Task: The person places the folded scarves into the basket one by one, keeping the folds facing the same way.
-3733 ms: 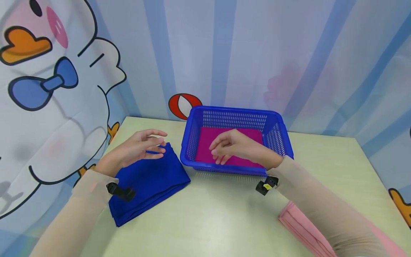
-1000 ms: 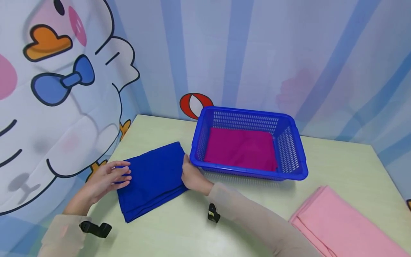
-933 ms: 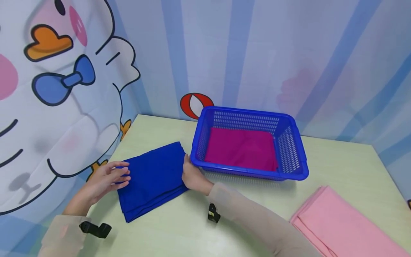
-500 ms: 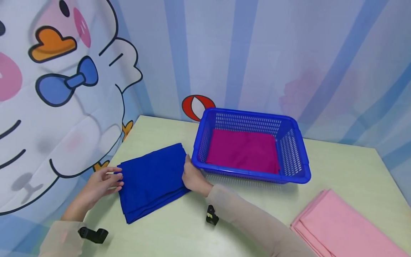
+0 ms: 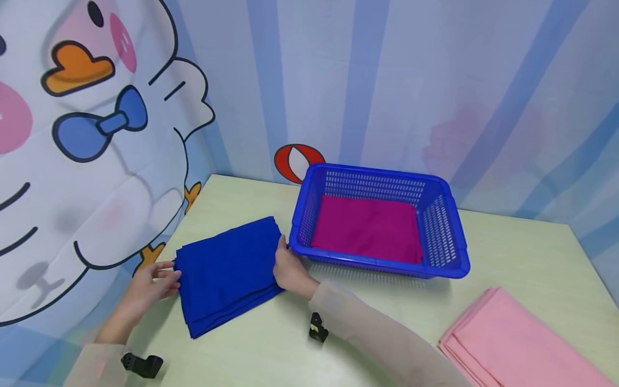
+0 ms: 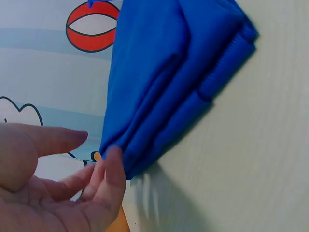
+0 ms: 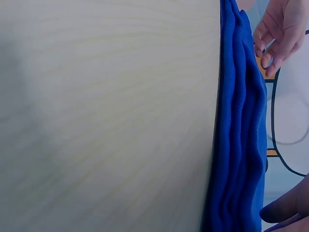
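Observation:
A folded blue cloth (image 5: 229,271) lies flat on the table in the head view, its layers showing along the near edge. At its left edge is my left hand (image 5: 150,287); in the left wrist view the fingertips of this hand (image 6: 63,198) touch the cloth's corner (image 6: 149,82), with thumb and fingers apart. My right hand (image 5: 294,273) holds the cloth's right edge beside the basket, thumb upward, its other fingers hidden. The right wrist view shows the layered cloth edge (image 7: 239,125) and part of the right hand (image 7: 292,208) against it.
A blue plastic basket (image 5: 377,263) stands at the back of the table, close to my right hand. Inside lies a folded magenta cloth (image 5: 367,226). Toward the front right is a folded pink cloth (image 5: 517,344). A printed curtain (image 5: 406,80) hangs behind the pale table (image 5: 251,355).
My right hand has come from above the basket to the blue cloth's right edge. My left hand has moved down and left to its left edge. The cloth has barely shifted; the view turned slightly.

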Demonstrator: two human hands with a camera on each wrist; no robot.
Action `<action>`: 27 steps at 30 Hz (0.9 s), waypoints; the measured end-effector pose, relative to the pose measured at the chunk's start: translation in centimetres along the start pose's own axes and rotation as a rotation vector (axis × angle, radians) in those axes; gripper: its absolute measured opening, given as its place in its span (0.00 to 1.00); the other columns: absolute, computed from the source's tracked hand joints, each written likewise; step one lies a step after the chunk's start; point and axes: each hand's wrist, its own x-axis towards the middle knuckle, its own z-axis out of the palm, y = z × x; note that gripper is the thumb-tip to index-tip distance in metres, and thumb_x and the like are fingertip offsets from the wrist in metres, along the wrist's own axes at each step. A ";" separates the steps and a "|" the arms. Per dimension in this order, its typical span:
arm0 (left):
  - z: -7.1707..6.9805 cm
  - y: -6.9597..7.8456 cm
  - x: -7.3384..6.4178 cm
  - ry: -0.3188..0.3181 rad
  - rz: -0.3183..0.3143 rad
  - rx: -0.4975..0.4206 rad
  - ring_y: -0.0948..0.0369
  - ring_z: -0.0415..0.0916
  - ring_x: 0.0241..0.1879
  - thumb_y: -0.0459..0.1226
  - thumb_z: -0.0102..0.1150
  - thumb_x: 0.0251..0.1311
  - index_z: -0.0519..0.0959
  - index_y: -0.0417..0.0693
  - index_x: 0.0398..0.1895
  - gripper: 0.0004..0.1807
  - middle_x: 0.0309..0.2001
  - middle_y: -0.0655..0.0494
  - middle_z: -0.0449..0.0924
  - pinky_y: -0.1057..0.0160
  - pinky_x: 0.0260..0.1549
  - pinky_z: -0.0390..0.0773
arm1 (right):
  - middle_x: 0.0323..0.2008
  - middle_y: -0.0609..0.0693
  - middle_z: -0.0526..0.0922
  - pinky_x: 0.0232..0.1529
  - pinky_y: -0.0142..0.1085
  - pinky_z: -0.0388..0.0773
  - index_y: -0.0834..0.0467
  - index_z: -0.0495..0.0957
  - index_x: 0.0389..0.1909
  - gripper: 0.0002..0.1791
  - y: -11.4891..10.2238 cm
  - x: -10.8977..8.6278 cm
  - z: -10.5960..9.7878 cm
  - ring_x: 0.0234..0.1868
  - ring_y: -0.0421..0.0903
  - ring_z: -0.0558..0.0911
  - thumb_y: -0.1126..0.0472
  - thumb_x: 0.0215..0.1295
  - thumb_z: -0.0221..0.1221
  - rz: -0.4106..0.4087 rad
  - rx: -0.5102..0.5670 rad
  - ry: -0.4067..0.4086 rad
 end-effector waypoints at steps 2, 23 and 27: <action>-0.1 0.0 -0.1 -0.002 0.001 0.064 0.50 0.83 0.41 0.40 0.50 0.75 0.58 0.20 0.67 0.32 0.53 0.26 0.70 0.60 0.40 0.85 | 0.71 0.69 0.60 0.72 0.43 0.58 0.77 0.41 0.74 0.35 -0.1 0.1 0.0 0.74 0.55 0.56 0.76 0.71 0.45 0.001 -0.010 0.010; 0.9 -0.8 0.5 -0.009 -0.053 0.258 0.51 0.82 0.35 0.43 0.51 0.75 0.72 0.16 0.53 0.28 0.40 0.32 0.82 0.58 0.35 0.84 | 0.68 0.76 0.59 0.72 0.54 0.54 0.79 0.45 0.72 0.34 -0.7 0.9 0.7 0.74 0.66 0.53 0.75 0.70 0.48 0.021 -0.114 0.080; 1.0 -0.6 0.5 0.001 -0.035 0.254 0.57 0.79 0.29 0.43 0.53 0.73 0.77 0.20 0.44 0.25 0.30 0.43 0.82 0.64 0.27 0.78 | 0.68 0.73 0.62 0.72 0.52 0.57 0.78 0.48 0.73 0.34 -0.9 1.1 0.5 0.73 0.65 0.56 0.75 0.70 0.49 0.034 -0.132 0.090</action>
